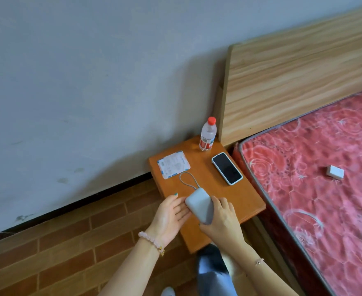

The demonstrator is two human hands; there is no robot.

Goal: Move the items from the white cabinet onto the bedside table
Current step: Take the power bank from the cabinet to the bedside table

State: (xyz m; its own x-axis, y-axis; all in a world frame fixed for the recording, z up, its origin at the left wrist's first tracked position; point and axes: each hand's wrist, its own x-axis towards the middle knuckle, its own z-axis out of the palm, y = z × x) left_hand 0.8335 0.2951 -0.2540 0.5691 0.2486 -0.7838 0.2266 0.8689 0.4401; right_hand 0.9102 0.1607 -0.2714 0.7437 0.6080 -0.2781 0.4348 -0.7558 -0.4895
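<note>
A pale grey power bank (pixel 199 205) with a looped cord lies on the orange wooden bedside table (pixel 246 199). My right hand (pixel 222 218) grips its right side and near end. My left hand (pixel 170 214) is flat and open, fingertips touching the power bank's left edge. Farther back on the table lie a white-cased phone (pixel 227 168), screen up, and a flat white packet (pixel 173 164) with blue print. A clear water bottle (pixel 207 134) with a red cap stands at the table's back corner.
A grey wall runs behind the table. A wooden headboard (pixel 293 82) and a red patterned mattress (pixel 325 178) lie to the right, with a small white box (pixel 335 172) on the mattress. Brick-pattern floor (pixel 68 253) is to the left; my leg is below.
</note>
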